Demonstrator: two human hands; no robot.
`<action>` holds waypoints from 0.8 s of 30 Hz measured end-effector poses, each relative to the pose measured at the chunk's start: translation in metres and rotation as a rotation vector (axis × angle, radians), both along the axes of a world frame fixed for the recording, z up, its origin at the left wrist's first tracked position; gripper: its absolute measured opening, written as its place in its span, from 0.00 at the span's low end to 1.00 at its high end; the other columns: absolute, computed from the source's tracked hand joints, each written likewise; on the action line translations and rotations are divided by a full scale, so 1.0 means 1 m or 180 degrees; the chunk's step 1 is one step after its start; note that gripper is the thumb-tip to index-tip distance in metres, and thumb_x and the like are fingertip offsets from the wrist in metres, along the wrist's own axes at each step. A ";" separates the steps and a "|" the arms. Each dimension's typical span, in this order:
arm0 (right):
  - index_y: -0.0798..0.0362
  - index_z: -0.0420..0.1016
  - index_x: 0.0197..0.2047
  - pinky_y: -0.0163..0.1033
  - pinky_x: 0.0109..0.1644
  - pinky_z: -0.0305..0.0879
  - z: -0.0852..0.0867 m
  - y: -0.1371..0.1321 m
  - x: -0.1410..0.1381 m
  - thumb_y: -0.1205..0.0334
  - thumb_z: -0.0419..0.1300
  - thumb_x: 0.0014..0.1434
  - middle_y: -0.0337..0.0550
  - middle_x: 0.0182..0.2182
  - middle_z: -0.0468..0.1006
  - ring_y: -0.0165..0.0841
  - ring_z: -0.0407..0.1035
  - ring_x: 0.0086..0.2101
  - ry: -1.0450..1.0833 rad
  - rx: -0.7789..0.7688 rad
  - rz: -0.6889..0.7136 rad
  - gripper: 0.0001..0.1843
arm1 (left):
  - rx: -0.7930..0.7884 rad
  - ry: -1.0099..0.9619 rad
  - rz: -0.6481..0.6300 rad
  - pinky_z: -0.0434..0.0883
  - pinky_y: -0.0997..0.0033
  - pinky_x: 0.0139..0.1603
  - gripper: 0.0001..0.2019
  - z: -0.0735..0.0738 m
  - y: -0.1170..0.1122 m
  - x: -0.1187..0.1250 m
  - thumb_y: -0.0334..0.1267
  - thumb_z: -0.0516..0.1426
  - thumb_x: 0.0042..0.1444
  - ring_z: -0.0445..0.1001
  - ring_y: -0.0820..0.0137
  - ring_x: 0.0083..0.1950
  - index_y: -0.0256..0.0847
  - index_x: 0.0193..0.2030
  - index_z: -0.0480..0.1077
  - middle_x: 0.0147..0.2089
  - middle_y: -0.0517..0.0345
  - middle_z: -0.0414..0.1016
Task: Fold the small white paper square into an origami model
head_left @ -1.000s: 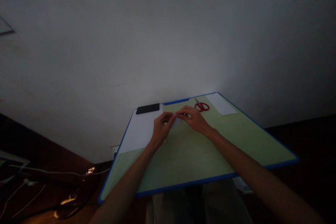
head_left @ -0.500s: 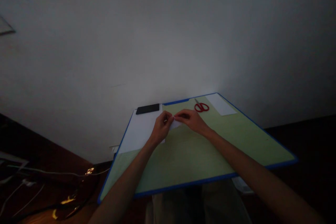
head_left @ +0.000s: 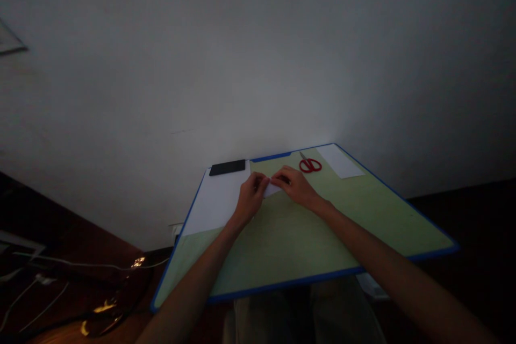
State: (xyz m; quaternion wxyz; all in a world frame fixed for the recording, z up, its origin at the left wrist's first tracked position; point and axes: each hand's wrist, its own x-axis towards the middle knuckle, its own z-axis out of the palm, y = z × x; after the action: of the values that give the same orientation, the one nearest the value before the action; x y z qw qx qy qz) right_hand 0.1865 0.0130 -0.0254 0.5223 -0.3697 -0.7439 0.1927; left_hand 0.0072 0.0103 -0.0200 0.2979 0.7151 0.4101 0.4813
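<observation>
Between my two hands is a small piece of white paper [head_left: 272, 190], pinched at its upper edge and partly hidden by the fingers. My left hand [head_left: 252, 193] is closed on its left side, thumb and forefinger together. From the right, my right hand [head_left: 296, 185] pinches it close to the left fingertips. Both hands are above the middle of a pale green table [head_left: 306, 242] with a blue rim. Just beyond my right hand lie red-handled scissors [head_left: 310, 165], blades pointing away.
At the table's left lies a large white sheet [head_left: 213, 204] with a black phone-like slab [head_left: 227, 167] on its far end. A white paper strip [head_left: 341, 161] rests at the far right. A pale wall [head_left: 258, 64] stands behind the table. Cables [head_left: 88, 265] run along the floor at left.
Both hands have shifted slightly to the right with the paper still pinched between them. The scissors, the sheet and the black slab stay in place on the table.
</observation>
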 end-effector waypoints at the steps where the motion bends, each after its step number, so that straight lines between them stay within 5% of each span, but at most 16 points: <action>1: 0.54 0.77 0.32 0.38 0.38 0.62 0.001 0.001 0.001 0.57 0.62 0.64 0.40 0.29 0.72 0.31 0.66 0.31 0.0038 0.0014 -0.0045 0.11 | -0.0110 -0.0044 -0.0049 0.63 0.75 0.27 0.15 0.000 0.000 0.000 0.51 0.57 0.61 0.66 0.73 0.28 0.40 0.36 0.68 0.29 0.62 0.69; 13: 0.55 0.78 0.31 0.38 0.35 0.61 0.002 0.009 0.012 0.54 0.61 0.62 0.40 0.27 0.76 0.32 0.67 0.29 0.0288 -0.0601 0.0042 0.14 | -0.0526 -0.0283 -0.0151 0.57 0.77 0.18 0.21 0.007 0.003 -0.006 0.57 0.61 0.57 0.61 0.77 0.17 0.39 0.29 0.69 0.17 0.66 0.64; 24: 0.54 0.75 0.32 0.38 0.37 0.63 -0.003 0.006 0.009 0.56 0.58 0.64 0.41 0.30 0.75 0.32 0.67 0.32 0.0121 -0.0345 -0.0024 0.13 | -0.0964 -0.0505 -0.0499 0.69 0.74 0.19 0.19 0.010 -0.005 -0.001 0.52 0.66 0.53 0.71 0.73 0.21 0.35 0.36 0.73 0.28 0.55 0.77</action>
State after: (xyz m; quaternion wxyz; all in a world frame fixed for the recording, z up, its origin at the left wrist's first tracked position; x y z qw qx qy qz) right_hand 0.1957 0.0193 -0.0284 0.5162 -0.3966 -0.7209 0.2377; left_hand 0.0057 0.0058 -0.0095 0.4701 0.6517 0.3961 0.4443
